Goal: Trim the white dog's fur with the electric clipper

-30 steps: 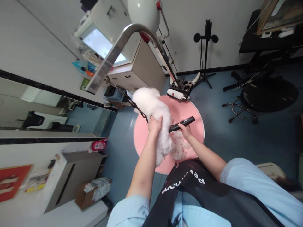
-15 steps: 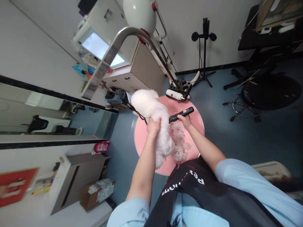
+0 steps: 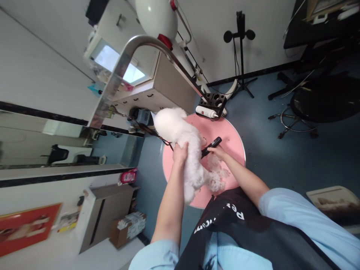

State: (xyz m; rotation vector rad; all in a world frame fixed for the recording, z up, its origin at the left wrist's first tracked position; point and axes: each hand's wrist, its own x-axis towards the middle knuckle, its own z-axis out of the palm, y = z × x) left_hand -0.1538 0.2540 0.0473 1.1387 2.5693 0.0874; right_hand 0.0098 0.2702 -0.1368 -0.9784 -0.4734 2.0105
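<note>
A fluffy white dog (image 3: 194, 144) stands on a round pink grooming table (image 3: 233, 138), its head toward the far left side. My left hand (image 3: 180, 152) grips the dog's body near the shoulder, fingers partly sunk in the coat. In my right hand (image 3: 218, 152) is a black hair clipper (image 3: 212, 146), its head end against the dog's flank. Clumps of cut white fur (image 3: 216, 178) lie on the table beside the dog. A dark leash (image 3: 152, 131) runs from the dog to a bent metal grooming arm (image 3: 126, 56).
A black holder tray (image 3: 218, 100) with a white bottle (image 3: 206, 112) sits at the table's far edge. Behind it stand a cabinet (image 3: 174, 82) and a black stand (image 3: 241, 56). A black stool (image 3: 326, 99) is at the right, a cardboard box (image 3: 118, 234) at the lower left.
My right hand and the clipper have moved nearer to me along the dog's flank, with the clipper tilted more steeply. My left hand keeps its hold. The camera view has shifted slightly.
</note>
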